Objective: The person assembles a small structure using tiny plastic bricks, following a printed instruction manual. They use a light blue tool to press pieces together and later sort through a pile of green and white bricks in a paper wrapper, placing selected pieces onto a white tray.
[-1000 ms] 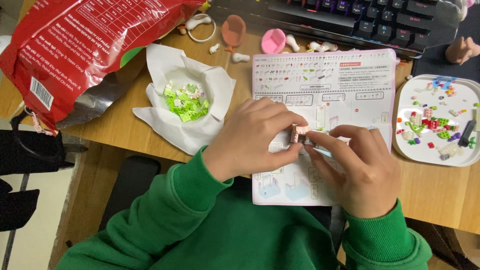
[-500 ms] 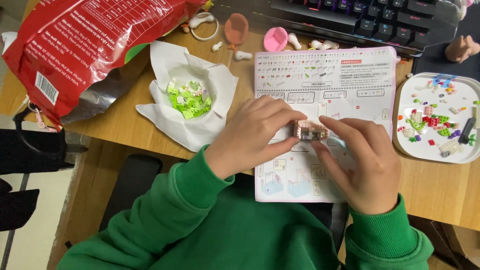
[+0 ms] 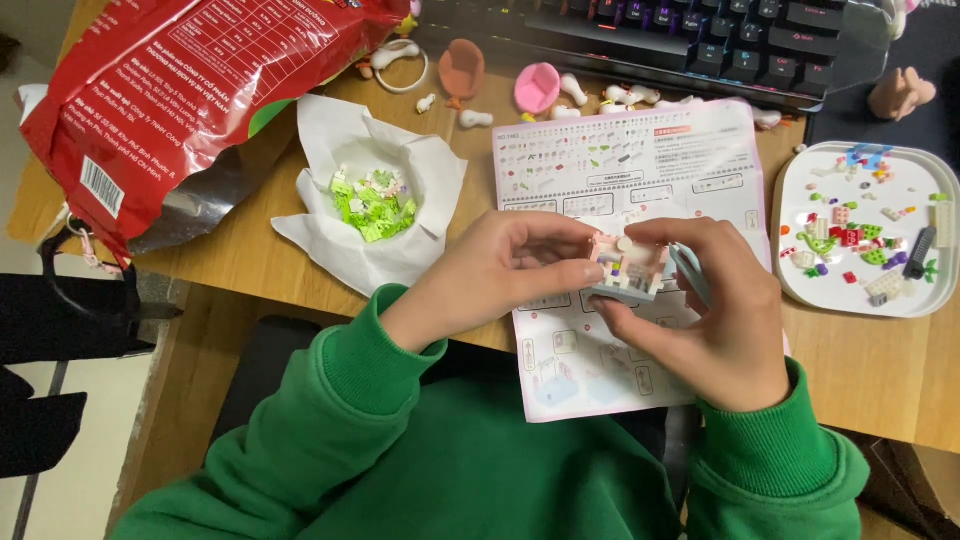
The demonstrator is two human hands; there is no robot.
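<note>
A small pink and grey brick model [image 3: 628, 268] is held between both hands above a printed instruction sheet [image 3: 620, 170] on the wooden desk [image 3: 250, 260]. My left hand [image 3: 500, 275] grips its left side with the fingertips. My right hand [image 3: 705, 310] holds its right side and base, thumb on top, and also carries a pale blue tool [image 3: 690, 275] along the palm. Both sleeves are green.
A white tissue [image 3: 330, 215] with several green bricks [image 3: 375, 203] lies left of the sheet. At right stands a white tray [image 3: 795, 290] of mixed small bricks. Behind are a red bag [image 3: 190, 90], pink toy chairs [image 3: 537, 87], loose white pieces and a keyboard [image 3: 700, 35].
Both hands have lifted the model and turned it, so more of it shows between the fingers. The view has shifted slightly.
</note>
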